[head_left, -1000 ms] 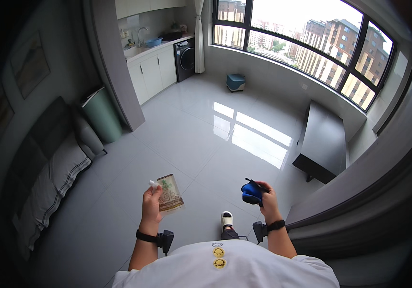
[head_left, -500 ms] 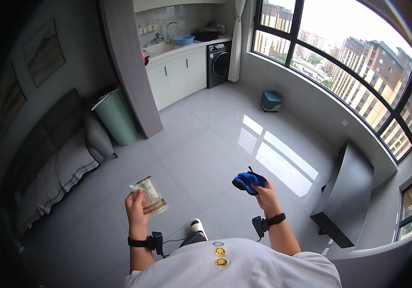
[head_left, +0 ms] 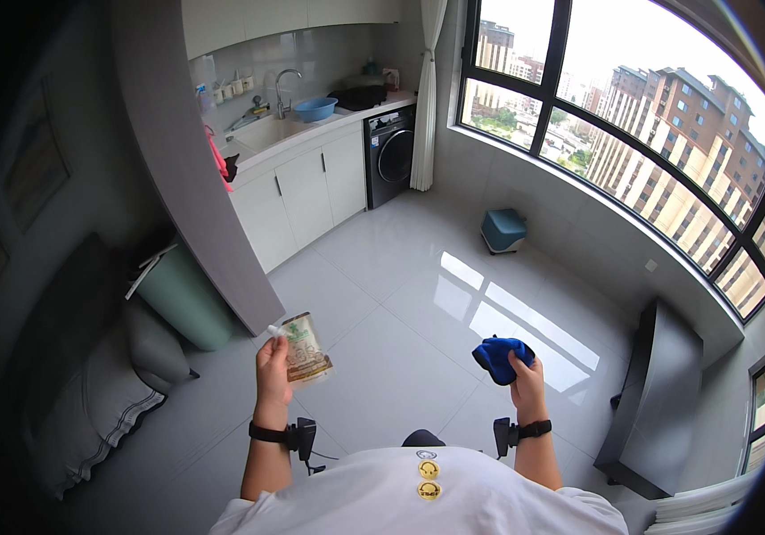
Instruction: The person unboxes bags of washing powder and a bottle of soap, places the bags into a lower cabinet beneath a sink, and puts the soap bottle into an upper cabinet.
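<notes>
My left hand (head_left: 272,371) is closed around the edge of a spouted pouch (head_left: 308,349), held by the side near its white cap. The pouch is flat and partly see-through, with green and brown print. Across from it, my right hand (head_left: 527,379) pinches a bundled blue cloth (head_left: 501,357) with dark edging. Both hands are held out in front of my body, well apart, above the tiled floor. Each wrist wears a black strap with a small dark device.
Ahead stands a kitchen counter with a sink (head_left: 266,132), a blue basin (head_left: 315,110) and a black washing machine (head_left: 390,156). A blue stool (head_left: 503,230) is by the window wall. A dark low cabinet (head_left: 654,401) stands right; a green bin (head_left: 188,299) and bed (head_left: 106,428) are left.
I have moved forward, so the counter, stool and bin appear nearer. The pouch and cloth stay in my hands; the cloth has turned and now hangs in a different shape.
</notes>
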### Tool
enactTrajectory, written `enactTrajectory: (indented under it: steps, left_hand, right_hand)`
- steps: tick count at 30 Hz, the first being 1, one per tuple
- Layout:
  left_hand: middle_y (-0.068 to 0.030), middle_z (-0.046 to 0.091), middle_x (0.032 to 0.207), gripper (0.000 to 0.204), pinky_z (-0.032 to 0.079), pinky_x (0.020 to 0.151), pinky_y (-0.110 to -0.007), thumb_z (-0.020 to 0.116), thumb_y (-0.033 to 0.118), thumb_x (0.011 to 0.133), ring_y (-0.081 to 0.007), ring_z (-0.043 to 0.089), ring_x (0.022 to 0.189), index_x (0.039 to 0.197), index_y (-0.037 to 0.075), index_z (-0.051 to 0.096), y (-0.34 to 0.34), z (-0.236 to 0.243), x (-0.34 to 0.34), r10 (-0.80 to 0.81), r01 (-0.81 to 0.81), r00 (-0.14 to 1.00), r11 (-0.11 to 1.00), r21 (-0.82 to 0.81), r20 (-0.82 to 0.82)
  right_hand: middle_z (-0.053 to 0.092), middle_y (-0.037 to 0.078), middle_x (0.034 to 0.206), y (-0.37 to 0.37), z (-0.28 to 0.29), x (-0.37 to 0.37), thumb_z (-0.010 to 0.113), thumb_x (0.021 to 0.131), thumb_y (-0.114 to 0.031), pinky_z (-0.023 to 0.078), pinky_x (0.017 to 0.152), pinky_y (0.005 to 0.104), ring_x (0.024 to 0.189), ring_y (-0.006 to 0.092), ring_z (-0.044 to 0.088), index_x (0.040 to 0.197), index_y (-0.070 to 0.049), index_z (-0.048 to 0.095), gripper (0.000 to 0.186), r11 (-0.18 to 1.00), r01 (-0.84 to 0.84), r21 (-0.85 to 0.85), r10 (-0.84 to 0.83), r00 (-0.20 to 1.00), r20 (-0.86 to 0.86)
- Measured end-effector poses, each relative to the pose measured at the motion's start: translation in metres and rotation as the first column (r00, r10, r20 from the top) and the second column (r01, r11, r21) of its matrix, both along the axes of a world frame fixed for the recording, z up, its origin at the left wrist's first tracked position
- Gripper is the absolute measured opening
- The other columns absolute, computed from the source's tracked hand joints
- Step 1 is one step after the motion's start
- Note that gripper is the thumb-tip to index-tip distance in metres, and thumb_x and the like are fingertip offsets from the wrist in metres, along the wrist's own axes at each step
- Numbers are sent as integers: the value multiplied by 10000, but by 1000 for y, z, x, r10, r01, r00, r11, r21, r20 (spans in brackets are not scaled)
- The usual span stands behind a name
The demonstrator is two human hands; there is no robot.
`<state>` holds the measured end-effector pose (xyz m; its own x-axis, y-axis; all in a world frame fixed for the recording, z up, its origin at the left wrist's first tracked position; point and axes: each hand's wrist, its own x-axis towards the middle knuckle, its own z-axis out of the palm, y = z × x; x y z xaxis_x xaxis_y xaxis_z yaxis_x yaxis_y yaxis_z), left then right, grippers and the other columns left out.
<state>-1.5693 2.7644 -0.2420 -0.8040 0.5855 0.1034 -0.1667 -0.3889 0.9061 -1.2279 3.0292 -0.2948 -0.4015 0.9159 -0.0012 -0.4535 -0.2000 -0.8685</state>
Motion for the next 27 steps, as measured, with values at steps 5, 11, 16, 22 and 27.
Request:
enactTrajectory:
  steps: [5, 11, 16, 22, 27]
  left_hand:
    - [0, 622, 888, 212, 471, 732, -234, 479, 215, 990, -69, 568, 777, 986, 38, 595, 92, 1, -57, -34, 33, 998, 999, -18, -59]
    - [-37, 644, 996, 252, 523, 760, -267, 481, 253, 981, -126, 630, 902, 1112, 61, 578, 134, -16, -144, 23, -47, 967, 995, 92, 253]
    - [-76, 599, 1141, 354, 468, 916, -407, 531, 299, 946, -203, 575, 1055, 1218, 73, 528, 163, 4, -207, -52, -121, 935, 883, 454, 351]
    - [-140, 371, 1430, 637, 373, 994, -557, 591, 396, 875, -304, 340, 1329, 1432, 241, 323, 215, 70, -283, -158, 62, 983, 757, 650, 90]
    - [-133, 429, 1389, 503, 402, 985, -483, 453, 361, 959, -292, 394, 1293, 1409, 166, 341, 292, 76, -391, -228, 127, 950, 906, 403, 213]
  right_hand:
    - [627, 141, 1021, 93, -51, -37, 599, 771, 85, 523, 835, 319, 935, 219, 632, 1069, 38, 561, 303, 970, 242, 4, -242, 970, 36]
    - [641, 90, 972, 206, -26, -163, 566, 817, -10, 539, 779, 295, 865, 205, 649, 1077, 4, 570, 261, 985, 132, -112, -129, 991, 32]
    - [590, 89, 1070, 249, 35, -314, 541, 821, 1, 458, 890, 280, 1004, 187, 576, 1212, -19, 539, 392, 970, -231, 82, 226, 972, 58]
    - [613, 71, 1051, 248, 93, -488, 576, 849, -6, 467, 868, 266, 971, 158, 585, 1165, -6, 572, 316, 847, -506, 161, 511, 859, 16]
    - [548, 87, 1189, 247, 118, -618, 585, 838, 4, 388, 988, 311, 1141, 196, 500, 1276, -41, 483, 452, 773, -411, 483, 384, 910, 160]
